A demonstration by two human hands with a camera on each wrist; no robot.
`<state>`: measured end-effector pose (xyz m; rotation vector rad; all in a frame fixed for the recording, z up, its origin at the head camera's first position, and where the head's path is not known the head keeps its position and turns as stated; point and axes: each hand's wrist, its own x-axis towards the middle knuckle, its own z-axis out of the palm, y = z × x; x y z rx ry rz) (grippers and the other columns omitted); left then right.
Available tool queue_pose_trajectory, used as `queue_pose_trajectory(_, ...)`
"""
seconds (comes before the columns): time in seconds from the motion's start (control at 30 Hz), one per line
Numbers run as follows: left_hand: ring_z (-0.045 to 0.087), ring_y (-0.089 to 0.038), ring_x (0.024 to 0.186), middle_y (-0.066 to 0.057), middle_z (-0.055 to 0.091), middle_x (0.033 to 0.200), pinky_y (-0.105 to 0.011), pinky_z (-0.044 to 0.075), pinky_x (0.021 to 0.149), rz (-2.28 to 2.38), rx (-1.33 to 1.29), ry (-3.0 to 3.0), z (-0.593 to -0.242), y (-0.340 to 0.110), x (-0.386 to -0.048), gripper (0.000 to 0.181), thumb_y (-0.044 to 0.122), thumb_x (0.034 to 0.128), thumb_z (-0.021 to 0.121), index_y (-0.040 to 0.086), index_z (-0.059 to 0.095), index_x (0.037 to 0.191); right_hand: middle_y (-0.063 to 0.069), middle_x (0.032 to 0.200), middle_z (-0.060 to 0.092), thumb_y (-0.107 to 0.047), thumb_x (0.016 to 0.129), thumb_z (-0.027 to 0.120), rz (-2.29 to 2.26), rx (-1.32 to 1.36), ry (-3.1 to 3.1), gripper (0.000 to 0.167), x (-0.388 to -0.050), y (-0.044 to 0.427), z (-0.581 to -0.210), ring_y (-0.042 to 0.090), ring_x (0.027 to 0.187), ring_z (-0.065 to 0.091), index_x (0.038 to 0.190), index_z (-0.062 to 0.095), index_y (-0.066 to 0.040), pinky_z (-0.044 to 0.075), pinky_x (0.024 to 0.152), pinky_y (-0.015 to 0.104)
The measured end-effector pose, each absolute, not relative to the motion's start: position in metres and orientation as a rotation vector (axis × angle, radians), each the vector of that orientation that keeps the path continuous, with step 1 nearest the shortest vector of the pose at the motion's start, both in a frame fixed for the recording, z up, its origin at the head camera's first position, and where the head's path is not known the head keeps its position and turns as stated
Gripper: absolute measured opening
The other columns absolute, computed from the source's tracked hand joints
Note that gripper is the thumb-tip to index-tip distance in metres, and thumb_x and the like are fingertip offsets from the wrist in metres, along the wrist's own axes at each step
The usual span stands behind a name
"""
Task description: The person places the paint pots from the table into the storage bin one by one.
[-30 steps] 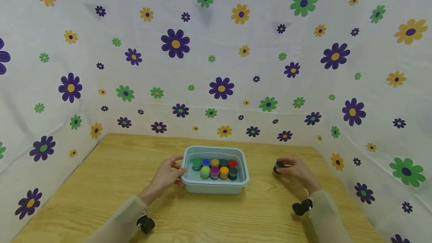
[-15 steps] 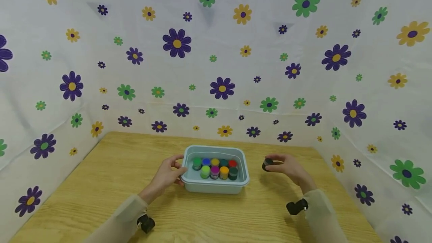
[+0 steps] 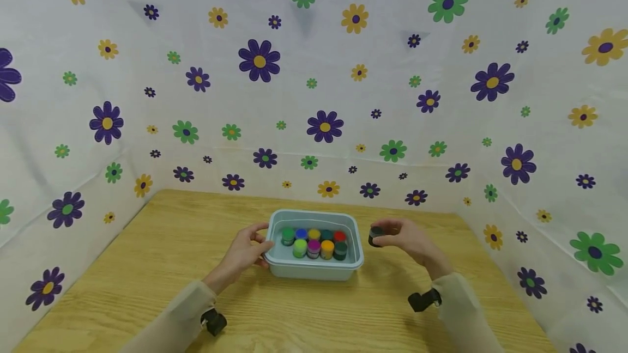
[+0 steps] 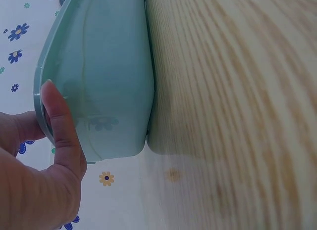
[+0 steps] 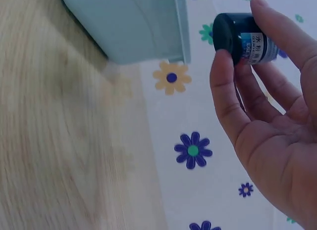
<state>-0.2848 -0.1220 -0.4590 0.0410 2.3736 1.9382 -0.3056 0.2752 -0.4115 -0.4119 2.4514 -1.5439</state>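
A light blue plastic tub (image 3: 311, 272) sits on the table. My left hand (image 3: 243, 252) holds its left end, pinching the rim between thumb and fingers; the left wrist view shows this grip on the tub wall (image 4: 109, 67). To the right of the tub, my right hand (image 3: 412, 241) grips a small dark paint jar (image 3: 375, 237) above the table. In the right wrist view the jar (image 5: 250, 48) lies sideways between thumb and fingertips, with a printed label. Inside the tub stand several paint jars in two rows, among them a red one (image 3: 339, 236) and a magenta one (image 3: 313, 249).
The wooden table (image 3: 314, 315) has a flowered white cloth (image 3: 314, 140) hanging behind it and on both sides. Black wrist cameras sit on each sleeve, such as the right wrist camera (image 3: 423, 300).
My right hand has carried the dark paint jar leftward from the table's right side, close to the tub's right end. My left hand stays on the tub's rim.
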Motion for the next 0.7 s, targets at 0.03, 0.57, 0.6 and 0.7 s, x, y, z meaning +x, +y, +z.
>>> queue_pose_trajectory(0.03, 0.06, -0.018, 0.058, -0.013, 0.052, 0.094, -0.041, 0.06, 0.056, 1.943, 0.043, 2.372, -0.459, -0.122, -0.285, 0.054, 0.0, 0.0908, 0.064, 0.005, 0.048, 0.142, 0.01, 0.114, 0.066, -0.019, 0.084, 0.078, -1.556, -0.412, 2.443, 0.05, -0.306, 0.272, -0.411, 0.021, 0.1, 0.061, 0.125, 0.06, 0.002, 0.054, 0.092, 0.031)
queue_pose_trajectory(0.57, 0.061, -0.018, 0.061, -0.014, 0.052, 0.096, -0.038, 0.06, 0.055, 1.945, 0.057, 2.37, -0.458, -0.122, -0.283, 0.054, 0.0, 0.0911, 0.064, 0.003, 0.046, 0.142, 0.008, 0.114, 0.067, -0.021, 0.083, 0.079, -1.625, -0.49, 2.429, 0.044, -0.302, 0.223, -0.413, 0.021, 0.1, 0.06, 0.121, 0.066, -0.002, 0.054, 0.089, 0.029)
queue_pose_trajectory(0.6, 0.061, -0.018, 0.061, -0.014, 0.052, 0.096, -0.039, 0.06, 0.055, 1.944, 0.058, 2.37, -0.458, -0.122, -0.283, 0.054, 0.0, 0.0911, 0.064, 0.003, 0.046, 0.142, 0.009, 0.115, 0.066, -0.021, 0.083, 0.079, -1.612, -0.506, 2.429, 0.043, -0.301, 0.219, -0.413, 0.021, 0.101, 0.059, 0.12, 0.066, -0.003, 0.053, 0.09, 0.029)
queue_pose_trajectory(0.7, 0.061, -0.018, 0.062, -0.014, 0.052, 0.096, -0.038, 0.06, 0.055, 1.934, 0.053, 2.375, -0.457, -0.122, -0.283, 0.054, 0.0, 0.0913, 0.064, 0.003, 0.046, 0.143, 0.012, 0.118, 0.066, -0.021, 0.085, 0.077, -1.581, -0.55, 2.418, 0.042, -0.301, 0.208, -0.416, 0.022, 0.104, 0.059, 0.121, 0.065, -0.002, 0.051, 0.09, 0.028)
